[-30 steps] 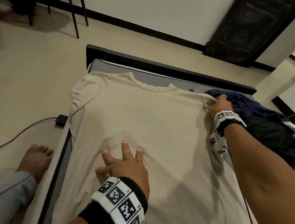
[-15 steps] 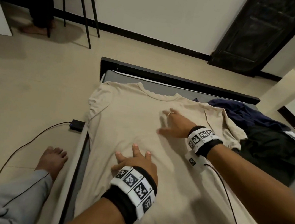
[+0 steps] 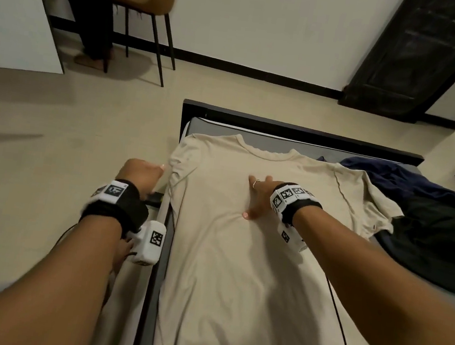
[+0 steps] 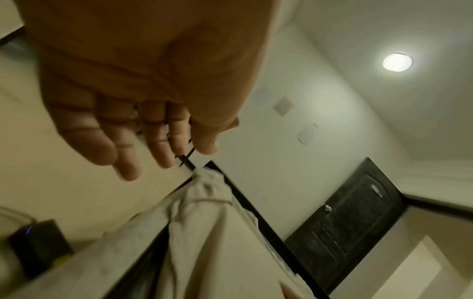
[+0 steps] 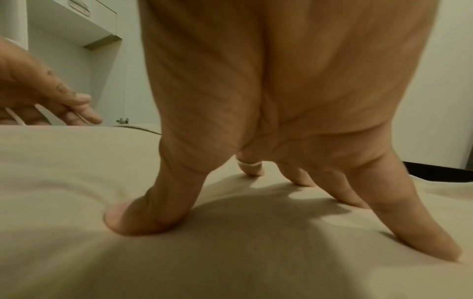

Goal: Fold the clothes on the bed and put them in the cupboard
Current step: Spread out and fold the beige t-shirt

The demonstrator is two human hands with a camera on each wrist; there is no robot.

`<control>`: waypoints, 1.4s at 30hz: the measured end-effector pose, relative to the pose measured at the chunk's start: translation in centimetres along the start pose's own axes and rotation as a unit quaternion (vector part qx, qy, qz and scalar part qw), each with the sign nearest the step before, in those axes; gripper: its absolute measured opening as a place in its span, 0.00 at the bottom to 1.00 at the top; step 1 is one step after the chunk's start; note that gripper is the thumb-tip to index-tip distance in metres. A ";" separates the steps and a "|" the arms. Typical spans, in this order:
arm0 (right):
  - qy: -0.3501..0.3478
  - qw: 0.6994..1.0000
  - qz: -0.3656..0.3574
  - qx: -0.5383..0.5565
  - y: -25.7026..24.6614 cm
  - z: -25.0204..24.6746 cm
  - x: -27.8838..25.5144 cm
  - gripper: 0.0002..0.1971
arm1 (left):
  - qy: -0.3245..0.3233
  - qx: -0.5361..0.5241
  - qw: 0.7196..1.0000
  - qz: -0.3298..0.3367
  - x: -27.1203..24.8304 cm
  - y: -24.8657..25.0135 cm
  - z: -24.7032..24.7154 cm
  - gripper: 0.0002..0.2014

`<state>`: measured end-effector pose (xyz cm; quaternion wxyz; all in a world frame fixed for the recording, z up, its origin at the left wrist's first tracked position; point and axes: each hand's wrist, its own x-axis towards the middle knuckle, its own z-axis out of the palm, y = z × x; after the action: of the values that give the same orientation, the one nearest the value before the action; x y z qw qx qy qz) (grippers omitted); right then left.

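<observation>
Large beige cotton T-shirt (image 3: 256, 233) spread flat, neck to the far end, on the grey mattress of the black-framed bed (image 3: 297, 129). Right hand (image 3: 260, 198) laid on the chest part of the shirt, fingers (image 5: 414, 218) straight and spread, thumb pressed into the cloth; small wrinkles around it. Left hand (image 3: 141, 173) out over the left edge of the bed, just beside the left sleeve (image 3: 183, 161); fingers (image 4: 156, 145) relaxed and almost straight, grasping nothing, tips near the sleeve; touching or not, cannot tell. Right sleeve lying partly over a heap of dark navy and black clothes (image 3: 429, 220) on the right side of the mattress. On the pale floor past the bed, a brown chair with thin black legs (image 3: 146, 7); against the white wall, a dark carved door (image 3: 424, 53). Small black box with a cable (image 4: 38, 244) on the floor under the left hand.
</observation>
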<state>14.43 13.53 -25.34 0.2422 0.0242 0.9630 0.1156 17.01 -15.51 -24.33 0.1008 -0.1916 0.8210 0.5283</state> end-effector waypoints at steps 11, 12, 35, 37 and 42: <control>-0.008 0.999 0.043 0.029 -1.1 0.3 0.6 0.70 | -0.077 0.009 0.997 -0.010 5.4 3.3 1.9 0.13; -0.006 0.999 0.043 0.030 -1.1 0.2 0.7 0.71 | -0.081 0.038 0.996 -0.008 5.9 3.8 1.5 0.10; -0.033 0.998 0.048 0.021 -1.4 -0.8 1.0 0.77 | -0.045 -0.163 0.985 0.018 7.2 0.0 0.4 0.06; -0.031 0.998 0.045 0.019 -1.4 -0.9 1.0 0.77 | -0.021 -0.241 0.968 0.062 7.5 0.6 -0.4 0.06; -0.034 0.998 0.046 0.017 -1.3 -1.1 0.7 0.77 | -0.015 -0.308 0.946 0.100 7.7 1.3 -1.4 0.09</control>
<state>13.32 12.08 -25.06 0.2683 0.0765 0.9540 0.1094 9.52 -17.96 -25.51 -0.0041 -0.1223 0.6314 0.7657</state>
